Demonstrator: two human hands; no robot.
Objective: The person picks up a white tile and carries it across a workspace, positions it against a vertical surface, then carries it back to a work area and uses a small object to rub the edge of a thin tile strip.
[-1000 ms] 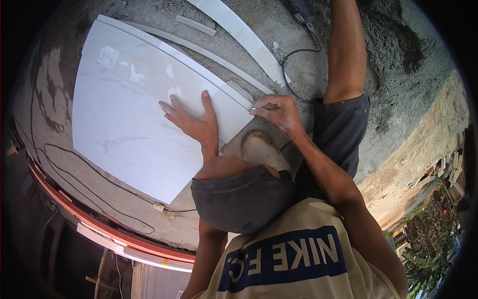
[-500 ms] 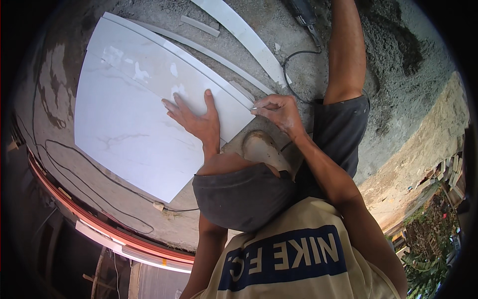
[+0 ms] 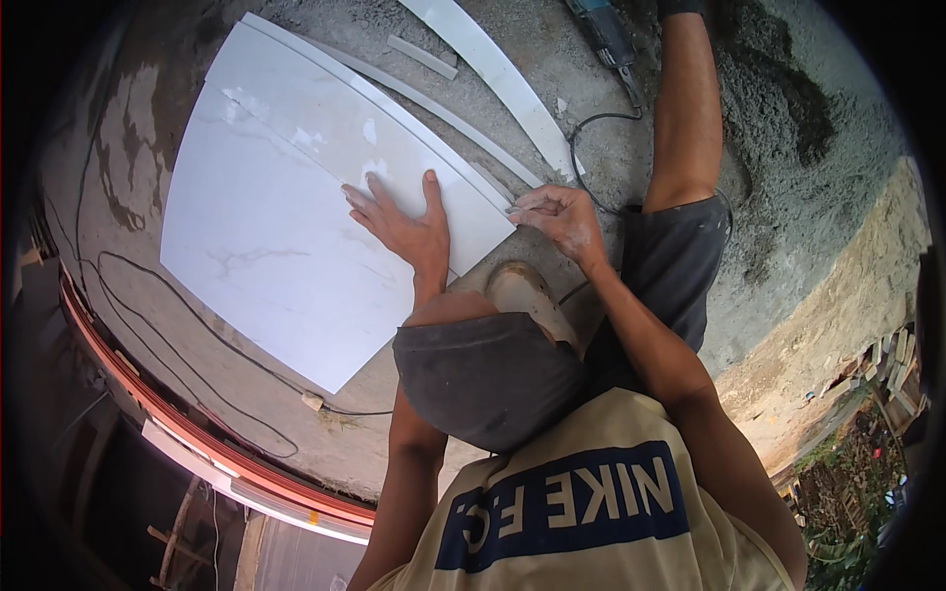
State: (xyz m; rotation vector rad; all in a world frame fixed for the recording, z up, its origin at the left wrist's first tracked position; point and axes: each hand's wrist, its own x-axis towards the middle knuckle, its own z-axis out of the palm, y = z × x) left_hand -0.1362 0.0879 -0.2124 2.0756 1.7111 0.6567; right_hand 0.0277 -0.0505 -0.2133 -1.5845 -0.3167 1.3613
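A large white marble-patterned tile (image 3: 266, 231) lies on the rough ground in front of me, with bare patches in its whitish dust. A narrow white strip (image 3: 379, 106) runs along its far edge. My left hand (image 3: 406, 231) rests open on the tile, fingers and thumb spread. At the tile's right corner my right hand (image 3: 564, 222), dusty with white powder, is closed in a pinch. Between its thumb and fingers is something small that I cannot make out, next to the strip's end.
Beyond the tile lie a long white offcut (image 3: 493, 74), a short piece (image 3: 422, 57) and a corded power tool (image 3: 603, 39). A dark cable (image 3: 187, 320) loops over the concrete at left. My knee (image 3: 483, 379) is close to the tile's near corner.
The whole view has shifted slightly, so the tile appears further right and more of the power tool shows. Both hands keep nearly the same places on the tile and its corner.
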